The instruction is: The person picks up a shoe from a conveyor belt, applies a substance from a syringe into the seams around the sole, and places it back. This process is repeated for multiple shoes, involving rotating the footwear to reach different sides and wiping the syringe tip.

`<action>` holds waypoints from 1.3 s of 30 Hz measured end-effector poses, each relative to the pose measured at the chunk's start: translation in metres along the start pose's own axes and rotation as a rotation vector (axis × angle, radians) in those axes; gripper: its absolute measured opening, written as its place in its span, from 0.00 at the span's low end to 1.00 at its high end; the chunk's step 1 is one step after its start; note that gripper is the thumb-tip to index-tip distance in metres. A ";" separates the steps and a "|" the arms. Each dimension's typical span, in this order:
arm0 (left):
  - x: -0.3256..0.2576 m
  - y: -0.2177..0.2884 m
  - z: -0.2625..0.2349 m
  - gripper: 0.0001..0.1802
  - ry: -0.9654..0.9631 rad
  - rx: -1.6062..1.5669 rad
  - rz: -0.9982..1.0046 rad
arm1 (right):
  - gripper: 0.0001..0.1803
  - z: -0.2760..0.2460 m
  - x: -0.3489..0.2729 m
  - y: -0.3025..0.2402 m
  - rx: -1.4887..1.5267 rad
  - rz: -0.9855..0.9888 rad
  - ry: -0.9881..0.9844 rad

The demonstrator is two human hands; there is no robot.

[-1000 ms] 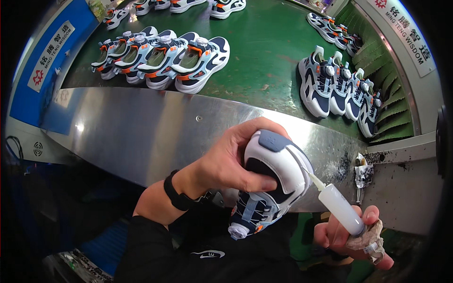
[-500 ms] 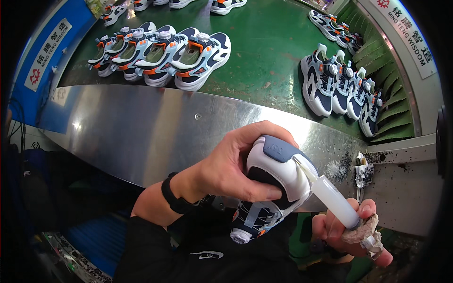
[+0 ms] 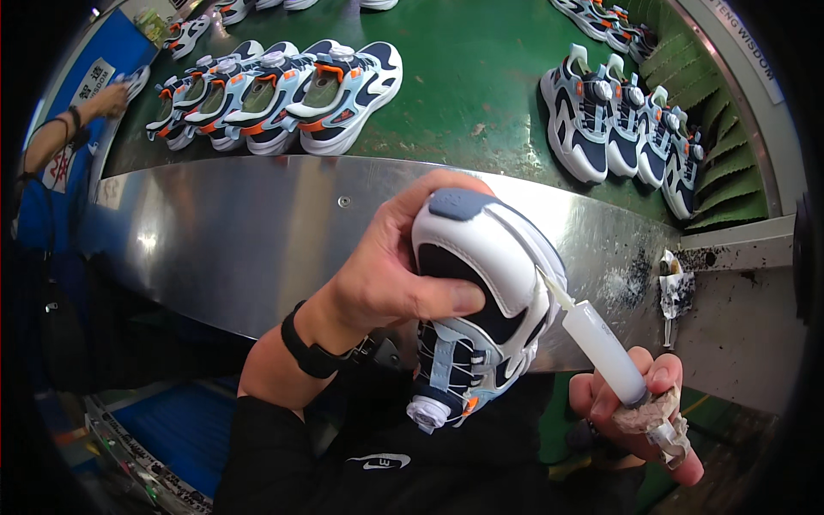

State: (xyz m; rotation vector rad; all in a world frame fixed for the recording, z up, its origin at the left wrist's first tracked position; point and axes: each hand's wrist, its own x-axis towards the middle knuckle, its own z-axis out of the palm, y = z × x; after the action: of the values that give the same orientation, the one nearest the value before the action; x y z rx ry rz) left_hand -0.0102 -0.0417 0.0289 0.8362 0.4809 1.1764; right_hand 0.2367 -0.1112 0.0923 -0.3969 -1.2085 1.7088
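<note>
Far left: a co-worker's hand (image 3: 110, 101), dark band at the wrist, at a light-coloured shoe (image 3: 136, 83) by the blue panel (image 3: 75, 148); grip detail too small to tell.

Next, on the green surface (image 3: 463, 94): left row of shoes (image 3: 350, 99), white/navy/light blue with orange accents, packed side by side, openings toward the wearer. More shoes at the top edge, cut off by the frame. Steel strip (image 3: 206, 223) runs along the near side, one screw (image 3: 344, 202) in it.

Left hand (image 3: 378, 270), black wristband (image 3: 311, 350): clamped on the held shoe (image 3: 493, 253), thumb pressed on the dark upper, other fingers mostly hidden behind. Shoe is up off the steel, in front of the torso, toe away, dial (image 3: 427, 414) at the near end, grey-blue patch on the toe.

White syringe (image 3: 603, 352) slants in from the right, nozzle tip at the line between upper and sole; contact looks likely, can't confirm.

Right hand (image 3: 611, 410): fingers curled round the syringe's rear end, plus a crumpled beige wad (image 3: 645, 418).

Above it, right row of shoes (image 3: 577, 120) beside green flaps (image 3: 712, 142). Below those, a dark-smeared white item (image 3: 676, 287) by the grey ledge (image 3: 738, 245).
</note>
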 end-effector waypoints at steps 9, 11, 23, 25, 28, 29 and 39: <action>0.006 -0.002 -0.008 0.35 0.043 -0.112 0.011 | 0.44 -0.016 -0.006 0.014 0.010 -0.022 0.030; 0.007 -0.005 -0.007 0.35 0.050 -0.216 -0.028 | 0.44 -0.021 -0.006 0.015 0.018 -0.028 0.032; 0.011 -0.004 -0.012 0.24 0.086 -0.302 -0.133 | 0.44 -0.033 -0.006 0.029 0.054 -0.057 0.029; 0.011 -0.004 -0.013 0.23 0.082 -0.310 -0.151 | 0.44 -0.035 -0.007 0.029 0.073 -0.067 0.023; 0.012 -0.004 -0.015 0.23 0.091 -0.339 -0.176 | 0.45 -0.036 -0.008 0.030 0.074 -0.047 0.023; 0.012 -0.004 -0.015 0.23 0.096 -0.342 -0.175 | 0.45 -0.036 -0.009 0.030 0.050 -0.042 0.024; 0.012 -0.005 -0.015 0.23 0.160 -0.370 -0.208 | 0.47 -0.041 -0.019 0.029 0.018 0.004 0.023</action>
State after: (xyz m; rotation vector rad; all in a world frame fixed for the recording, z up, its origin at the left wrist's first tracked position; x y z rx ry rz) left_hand -0.0136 -0.0262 0.0173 0.3661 0.4501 1.0986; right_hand 0.2596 -0.1062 0.0446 -0.4069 -1.1758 1.7129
